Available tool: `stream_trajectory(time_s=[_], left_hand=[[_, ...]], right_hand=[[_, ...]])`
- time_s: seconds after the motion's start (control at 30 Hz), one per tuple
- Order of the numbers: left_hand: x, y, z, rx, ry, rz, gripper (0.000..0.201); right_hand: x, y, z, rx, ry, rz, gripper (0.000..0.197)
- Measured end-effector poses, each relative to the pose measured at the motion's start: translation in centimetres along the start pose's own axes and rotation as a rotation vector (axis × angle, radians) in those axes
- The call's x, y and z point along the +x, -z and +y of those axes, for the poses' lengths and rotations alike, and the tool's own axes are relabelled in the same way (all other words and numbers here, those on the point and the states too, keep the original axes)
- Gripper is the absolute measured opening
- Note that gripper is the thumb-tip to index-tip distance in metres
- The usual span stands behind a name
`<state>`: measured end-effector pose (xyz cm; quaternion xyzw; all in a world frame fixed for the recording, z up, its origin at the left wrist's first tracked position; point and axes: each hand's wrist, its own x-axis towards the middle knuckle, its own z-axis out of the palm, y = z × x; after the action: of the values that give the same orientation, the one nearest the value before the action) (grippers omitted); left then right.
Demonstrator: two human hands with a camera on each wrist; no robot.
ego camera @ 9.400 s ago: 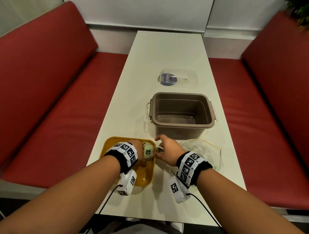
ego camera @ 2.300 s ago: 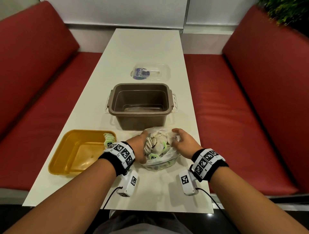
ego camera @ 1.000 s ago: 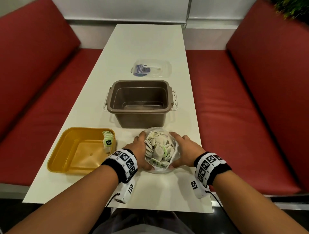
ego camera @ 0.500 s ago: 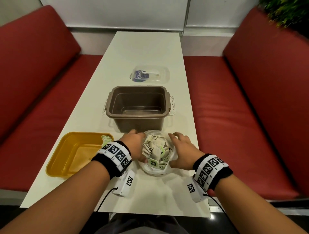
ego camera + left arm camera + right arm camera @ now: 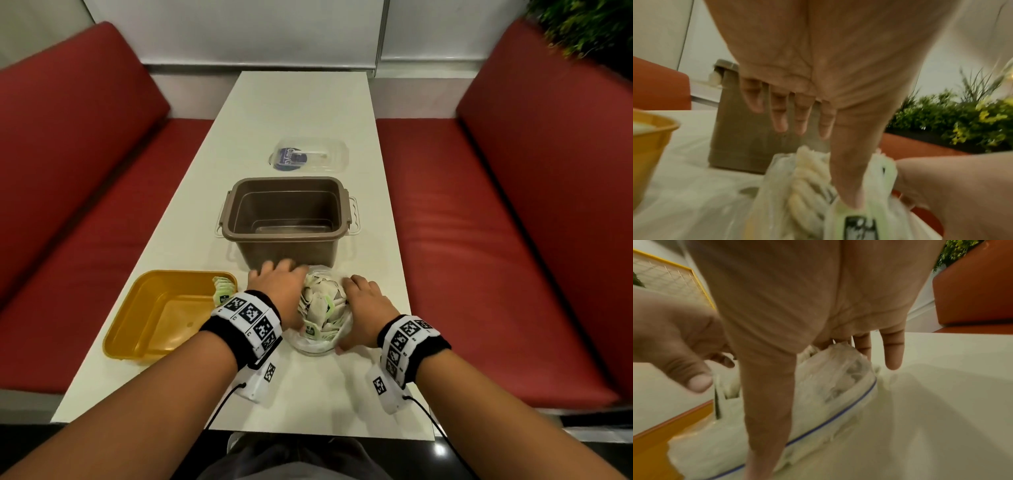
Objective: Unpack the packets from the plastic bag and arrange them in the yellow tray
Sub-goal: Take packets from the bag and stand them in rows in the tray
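A person's two hands flank a clear plastic bag [image 5: 317, 344] stuffed with pale green-and-white packets [image 5: 320, 305] on a long white desk [image 5: 301, 102] set between red bench seats. The left hand [image 5: 279, 291] lies along the bag's left side, its fingers [image 5: 800, 113] stretched out and relaxed above the bag's mouth in the left wrist view, the thumb reaching down among the packets; it grips nothing that can be made out. The right hand [image 5: 364, 308] presses against the bag's right side, fingers [image 5: 893, 350] straight and spread, the thumb running down across the bag's blue-lined zip edge in the right wrist view. The bag sits near the desk's front edge, just in front of an open brown plastic bin [image 5: 287, 219] with pale side handles, and its mouth gapes upward with the packets heaped inside. To the bag's left stands the yellow tray [image 5: 137, 329], where a short row of packets [image 5: 222, 291] stands on edge against the right wall, near the far right corner; the rest of its floor shows bare. Beyond the bin lies a clear lid [image 5: 310, 157] with a dark blue round label. Black bands with black-and-white square markers wrap both wrists, and green foliage [image 5: 589, 24] shows at the upper right.
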<state>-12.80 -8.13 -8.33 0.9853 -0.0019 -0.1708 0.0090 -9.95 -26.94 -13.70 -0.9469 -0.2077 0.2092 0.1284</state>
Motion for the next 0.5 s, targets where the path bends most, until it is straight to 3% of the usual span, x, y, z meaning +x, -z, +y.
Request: stream_trajectory(time_s=[0.1, 0.2, 0.3, 0.37, 0.5], left_hand=[[-0.4, 1.7, 0.6, -0.029, -0.099, 0.133, 0.052], [-0.3, 2.3, 0.9, -0.040, -0.110, 0.104, 0.025], [-0.2, 2.6, 0.9, -0.066, -0.113, 0.116, 0.012], [-0.2, 2.6, 0.9, -0.099, -0.135, 0.124, 0.013], [0.0, 2.1, 0.9, -0.136, -0.184, 0.065, 0.023]], right_hand=[[-0.2, 0.4, 0.1, 0.088, -0.009, -0.043, 0.144], [-0.5, 1.4, -0.6, 0.153, -0.038, -0.002, 0.136], [-0.6, 2.0, -1.5, 0.155, -0.054, 0.182, 0.109], [-0.6, 2.1, -1.9, 0.177, -0.030, 0.243, 0.082], [-0.2, 2.3, -2.6, 0.187, -0.008, 0.173, 0.034]])
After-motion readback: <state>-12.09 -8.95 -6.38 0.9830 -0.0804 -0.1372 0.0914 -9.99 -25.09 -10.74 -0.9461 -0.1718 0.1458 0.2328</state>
